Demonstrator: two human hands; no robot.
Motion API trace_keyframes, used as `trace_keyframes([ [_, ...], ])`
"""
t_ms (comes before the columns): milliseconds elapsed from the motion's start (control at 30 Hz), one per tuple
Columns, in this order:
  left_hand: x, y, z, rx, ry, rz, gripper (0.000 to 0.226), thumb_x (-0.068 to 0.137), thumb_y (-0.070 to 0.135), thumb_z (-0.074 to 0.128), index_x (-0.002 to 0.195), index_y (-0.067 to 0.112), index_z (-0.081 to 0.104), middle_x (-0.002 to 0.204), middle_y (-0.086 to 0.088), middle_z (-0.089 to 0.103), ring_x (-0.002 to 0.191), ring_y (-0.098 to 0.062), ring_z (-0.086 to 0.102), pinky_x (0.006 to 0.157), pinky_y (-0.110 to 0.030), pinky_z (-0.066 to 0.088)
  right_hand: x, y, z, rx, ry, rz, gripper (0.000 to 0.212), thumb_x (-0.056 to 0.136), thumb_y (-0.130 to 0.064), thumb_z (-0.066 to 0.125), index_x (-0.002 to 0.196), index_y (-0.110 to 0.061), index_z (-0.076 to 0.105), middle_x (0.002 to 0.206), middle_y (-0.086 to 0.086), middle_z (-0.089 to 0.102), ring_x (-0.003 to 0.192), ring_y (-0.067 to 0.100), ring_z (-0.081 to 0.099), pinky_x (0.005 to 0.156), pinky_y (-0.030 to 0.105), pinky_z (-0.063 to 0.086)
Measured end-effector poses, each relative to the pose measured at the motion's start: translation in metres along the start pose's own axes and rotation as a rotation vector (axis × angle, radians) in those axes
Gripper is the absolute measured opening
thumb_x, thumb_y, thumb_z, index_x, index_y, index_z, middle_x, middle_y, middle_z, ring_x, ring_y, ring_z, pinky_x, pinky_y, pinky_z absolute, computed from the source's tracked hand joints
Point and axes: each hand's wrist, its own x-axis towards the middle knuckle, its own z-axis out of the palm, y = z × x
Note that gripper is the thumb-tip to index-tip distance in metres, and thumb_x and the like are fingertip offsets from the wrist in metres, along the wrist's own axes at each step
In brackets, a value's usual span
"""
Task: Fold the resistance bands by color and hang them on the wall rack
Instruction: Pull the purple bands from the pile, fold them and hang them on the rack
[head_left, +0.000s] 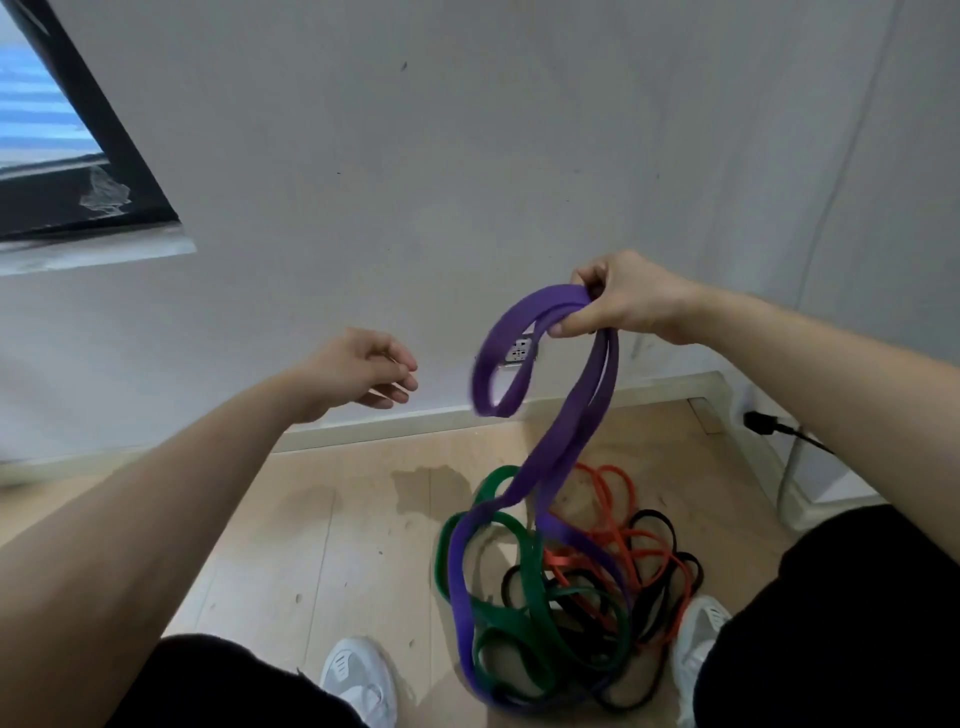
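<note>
Above the floor pile (566, 597), your right hand (618, 301) grips the purple band (566, 415), partly folded, tail trailing among green, red, black bands. Left hand (358, 371) hangs open, empty. Next: gather the tail; no rack visible.

Right hand (623, 301) clenched, left hand (358, 371) relaxed.

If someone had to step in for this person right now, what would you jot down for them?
Right hand grips the purple band, partly gathered into loops; its lower end trails down to the floor.
Left hand is empty, fingers loose, beside the band and not touching it.
Green bands, orange bands and black bands lie tangled on the floor between the feet.
Done: nothing hung that shows; no rack is in view.
Left: finish folding purple, sort the other colours, hang everything.
</note>
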Motion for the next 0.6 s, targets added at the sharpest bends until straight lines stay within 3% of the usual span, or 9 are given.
trace_keyframes([
  [100,-0.001,-0.003,-0.001,-0.13,-0.007,0.019,0.019,0.096,0.015,0.066,0.114,0.01,0.063,0.112,-0.013,0.074,0.098,-0.023,0.072,0.09,-0.039,0.059,0.0,0.007,0.002,-0.047,-0.022,0.008,0.036,0.068,-0.025,0.093,0.082,-0.005,0.067,0.07,0.004,0.063,0.067,0.016,0.059,0.067,0.032,0.047],
  [200,-0.002,0.006,0.01,-0.111,-0.011,0.04,0.034,0.094,0.022,0.07,0.126,0.019,0.06,0.12,-0.006,0.069,0.111,-0.022,0.068,0.096,-0.041,0.056,-0.002,0.005,0.001,-0.038,-0.07,-0.024,0.037,0.067,-0.021,0.094,0.085,-0.004,0.066,0.076,0.007,0.065,0.071,0.019,0.062,0.072,0.036,0.05],
  [367,-0.005,0.021,0.036,-0.049,-0.061,0.026,0.058,0.094,0.036,0.068,0.145,0.024,0.042,0.13,0.001,0.059,0.119,-0.021,0.06,0.097,-0.042,0.053,-0.01,-0.008,-0.003,0.056,-0.152,-0.171,0.032,0.063,-0.025,0.089,0.084,-0.013,0.068,0.084,0.01,0.07,0.079,0.019,0.067,0.074,0.031,0.055],
  [433,-0.006,0.019,0.042,0.008,-0.098,-0.039,0.047,0.094,0.035,0.067,0.136,0.024,0.047,0.12,-0.002,0.065,0.108,-0.024,0.066,0.082,-0.036,0.057,-0.01,-0.01,-0.003,0.078,-0.123,-0.208,0.031,0.065,-0.025,0.087,0.087,-0.012,0.07,0.087,0.011,0.072,0.081,0.019,0.068,0.075,0.028,0.056],
  [500,-0.008,0.017,0.045,0.074,-0.155,-0.085,0.027,0.094,0.023,0.068,0.118,0.014,0.06,0.109,-0.01,0.07,0.095,-0.026,0.071,0.068,-0.028,0.057,-0.01,-0.009,-0.004,0.107,-0.084,-0.222,0.027,0.067,-0.024,0.087,0.086,-0.013,0.071,0.085,0.008,0.072,0.081,0.018,0.068,0.074,0.027,0.056],
  [600,-0.006,0.013,0.043,-0.087,-0.181,-0.111,0.018,0.093,0.011,0.069,0.11,0.008,0.066,0.105,-0.014,0.073,0.088,-0.025,0.072,0.068,-0.028,0.059,-0.008,0.0,-0.01,0.087,-0.049,-0.192,0.021,0.071,-0.018,0.086,0.086,-0.013,0.072,0.082,0.003,0.073,0.078,0.013,0.069,0.072,0.023,0.055],
])
